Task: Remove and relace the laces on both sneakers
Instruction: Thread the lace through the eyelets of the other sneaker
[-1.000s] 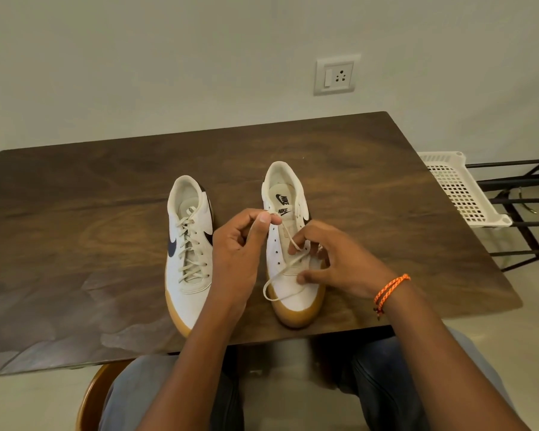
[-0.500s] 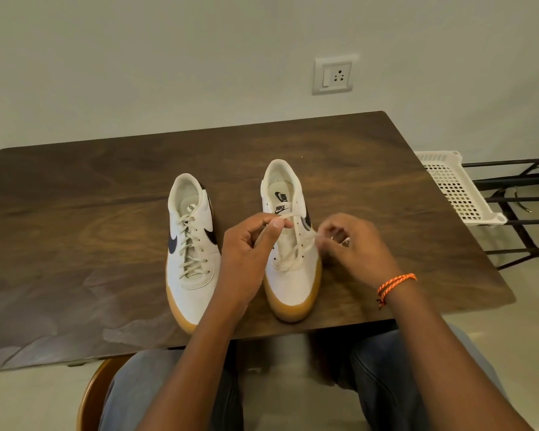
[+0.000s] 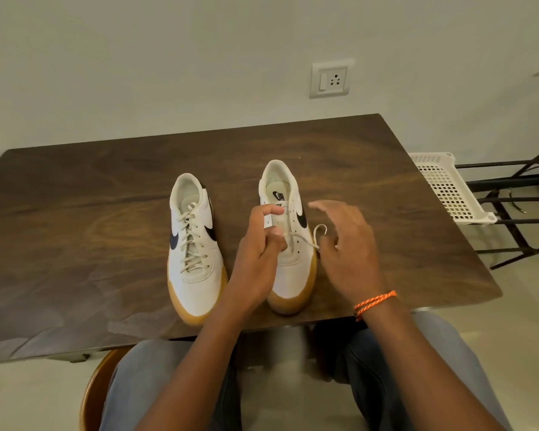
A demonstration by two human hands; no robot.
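- Two white gum-soled sneakers stand side by side on the desk (image 3: pixel 75 244), toes toward the person.
- Landmark: right sneaker (image 3: pixel 288 244), under both hands. Left sneaker (image 3: pixel 193 244) stands just beside it, fully laced and untouched.
- Left hand (image 3: pixel 259 253) sits over the right sneaker's eyelet area, fingers curled, pinching the lace (image 3: pixel 305 241) near the lower eyelets.
- A short free lace end runs from that pinch across the sneaker's outer edge and curls up in a small loop just beside it.
- Right hand (image 3: pixel 349 250) hovers just beside the sneaker's outer edge, fingers spread and relaxed, holding nothing; fingertips near the loose loop but looks apart from it.
- Most eyelets of the right sneaker look bare; only the low crossing shows lace. The rest is hidden by the left hand.
- Judged step: working the lace at the bottom eyelets of the right sneaker. Can't tell whether it's being pulled out or threaded in.
- To do it well: keep the left pinch close to the eyelet so the lace doesn't slip back; right hand should take the free end near its tip, not mid-loop.
- Pull straight along the eyelet's line and steady the sneaker so it doesn't skid toward the desk edge, which is near its toe.
- Keep both lace halves even if relacing.
- Beyond the desk edge past the right sneaker: white plastic basket (image 3: pixel 448 188) on a dark rack; wall socket (image 3: pixel 329 79) above.
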